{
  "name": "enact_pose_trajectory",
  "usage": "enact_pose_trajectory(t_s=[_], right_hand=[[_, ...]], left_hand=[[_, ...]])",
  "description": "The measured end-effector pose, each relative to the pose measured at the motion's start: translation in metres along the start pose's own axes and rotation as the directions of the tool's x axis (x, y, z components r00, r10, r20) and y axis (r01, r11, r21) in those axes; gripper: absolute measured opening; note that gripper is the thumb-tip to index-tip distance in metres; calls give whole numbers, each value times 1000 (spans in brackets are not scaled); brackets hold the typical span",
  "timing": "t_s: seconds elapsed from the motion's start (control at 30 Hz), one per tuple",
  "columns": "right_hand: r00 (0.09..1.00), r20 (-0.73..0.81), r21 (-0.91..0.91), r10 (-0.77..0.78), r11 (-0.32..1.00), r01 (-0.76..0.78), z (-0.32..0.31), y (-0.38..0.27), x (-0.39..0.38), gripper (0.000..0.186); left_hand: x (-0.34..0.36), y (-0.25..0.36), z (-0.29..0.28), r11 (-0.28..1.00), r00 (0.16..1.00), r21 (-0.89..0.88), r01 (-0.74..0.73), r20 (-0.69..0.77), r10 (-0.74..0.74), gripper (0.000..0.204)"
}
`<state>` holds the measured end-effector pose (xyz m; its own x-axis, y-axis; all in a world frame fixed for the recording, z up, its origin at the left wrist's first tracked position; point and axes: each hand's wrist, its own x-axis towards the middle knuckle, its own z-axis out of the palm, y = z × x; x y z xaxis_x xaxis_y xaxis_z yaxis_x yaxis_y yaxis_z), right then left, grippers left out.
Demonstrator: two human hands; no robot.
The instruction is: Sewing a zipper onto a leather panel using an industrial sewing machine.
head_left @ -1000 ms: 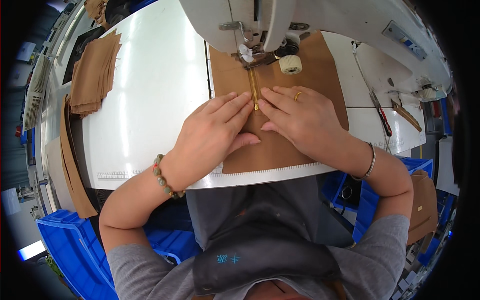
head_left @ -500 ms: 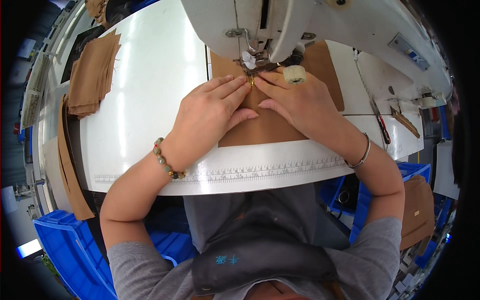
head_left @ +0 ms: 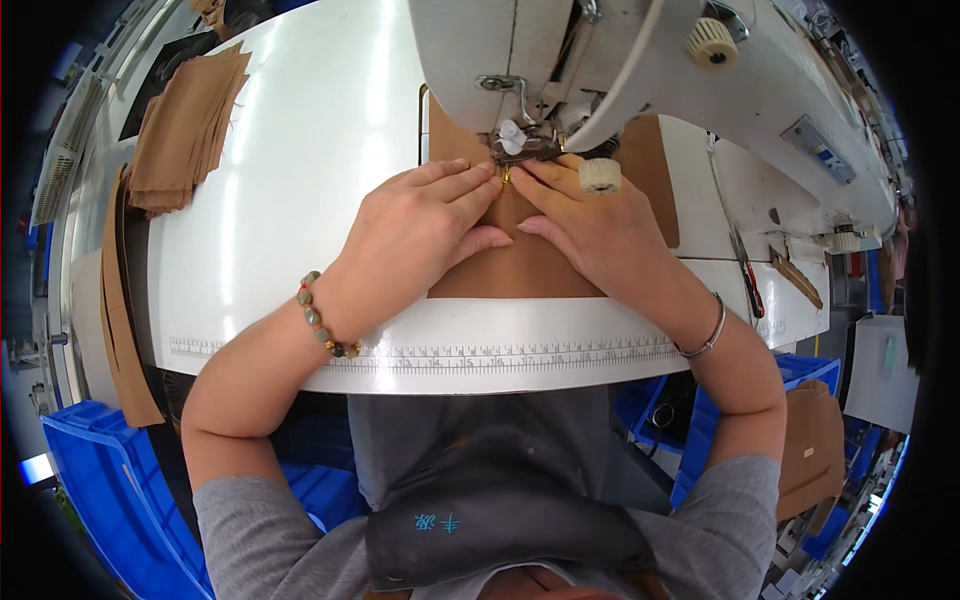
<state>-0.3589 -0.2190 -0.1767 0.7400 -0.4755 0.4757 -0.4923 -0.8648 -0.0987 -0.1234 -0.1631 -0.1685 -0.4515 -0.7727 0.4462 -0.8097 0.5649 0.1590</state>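
A brown fabric panel (head_left: 515,280) lies on the white table beneath the sewing machine (head_left: 460,50). A short end of gold zipper (head_left: 507,176) shows at the panel's middle, just in front of the presser foot (head_left: 528,152). My left hand (head_left: 415,225) rests flat on the panel left of the zipper, fingertips near the foot, fingers stretched out. My right hand (head_left: 590,225) lies flat to the right of the zipper, fingers extended, some partly behind the machine's cream knob. Both thumbs point inward toward each other.
A stack of brown pieces (head_left: 180,135) and long brown strips (head_left: 130,330) lie at the left. Red-and-black scissors (head_left: 750,285) lie at the right. Blue bins (head_left: 110,470) stand below the table, with a brown item (head_left: 810,440) over the right one. A printed ruler runs along the front edge.
The panel and both my hands have moved away from me toward the needle. Far less zipper shows now, and more of the ruler along the front edge is uncovered.
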Motion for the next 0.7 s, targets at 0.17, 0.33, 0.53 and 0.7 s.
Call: enact_pose_trajectory(t_s=[0.17,0.33,0.53,0.7], right_hand=[[1000,7,12,10,1000,-10,2,2,-2,46],[998,44,3,-37,999,36,-9,-3,3,44],[963,31,87,-267,961,264,-21,-31,-3,36],[933,-52,-120,-356,930,348,-12,-31,0,34]], left_hand=[[-1,0,1,1000,1000,16,2,-3,-2,50],[-1,1,1,999,999,-5,34,-27,-34,44],[-3,-5,-3,945,976,-289,155,-104,-192,33],[-3,-13,-11,772,902,-515,372,6,-431,45]])
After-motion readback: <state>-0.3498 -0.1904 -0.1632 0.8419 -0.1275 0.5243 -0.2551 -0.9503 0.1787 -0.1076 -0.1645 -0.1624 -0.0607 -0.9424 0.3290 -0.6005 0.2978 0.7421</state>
